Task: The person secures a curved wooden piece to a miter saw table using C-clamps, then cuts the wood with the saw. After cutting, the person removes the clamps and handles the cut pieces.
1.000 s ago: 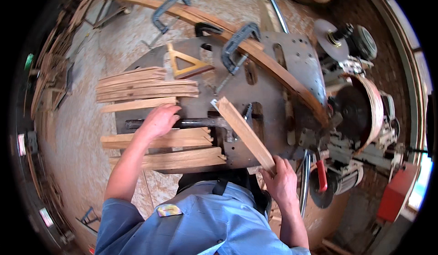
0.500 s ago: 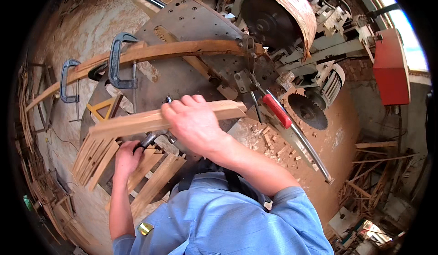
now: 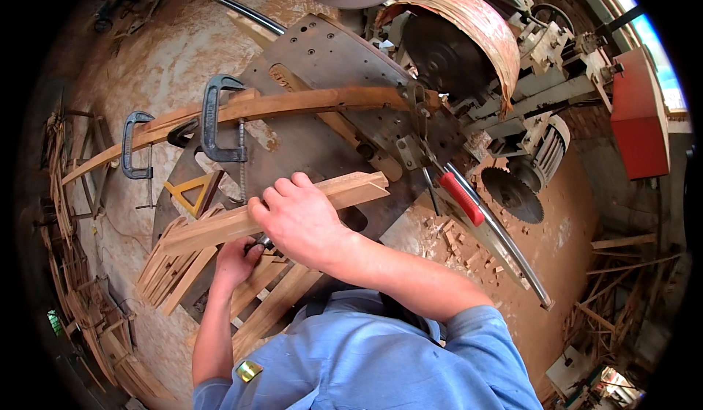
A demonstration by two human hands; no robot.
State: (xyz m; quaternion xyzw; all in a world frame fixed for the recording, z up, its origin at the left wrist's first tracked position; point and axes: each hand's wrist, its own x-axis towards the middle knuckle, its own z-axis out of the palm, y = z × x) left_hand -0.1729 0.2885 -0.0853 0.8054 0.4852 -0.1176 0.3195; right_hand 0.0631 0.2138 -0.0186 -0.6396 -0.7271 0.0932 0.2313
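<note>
My right hand (image 3: 302, 223) is closed over a pale wooden piece (image 3: 212, 228) with a notched right end, its fingers wrapped over the far edge. Below it, my left hand (image 3: 236, 262) grips a black handle (image 3: 255, 247) with a metal part; the rest of that tool is hidden behind the right hand and the wood. Several cut wooden strips (image 3: 174, 282) lie fanned out left of my left hand. More wooden pieces (image 3: 274, 311) lie just in front of my body. A yellow triangular square (image 3: 192, 193) rests on the metal table beyond the left end of the held wood.
Two blue-grey C-clamps (image 3: 212, 120) hold a long curved wooden bar (image 3: 315, 101) across the metal table (image 3: 322, 43). A large saw blade (image 3: 447, 58) under a curved guard stands at the far right, with a smaller toothed blade (image 3: 512, 196) nearer. A red-gripped lever (image 3: 463, 199) slants toward offcuts.
The whole view has shifted, so the scene sits further right and lower. The wood in my right hand has drawn toward me and tilts more. My left hand keeps hold of the black handle.
</note>
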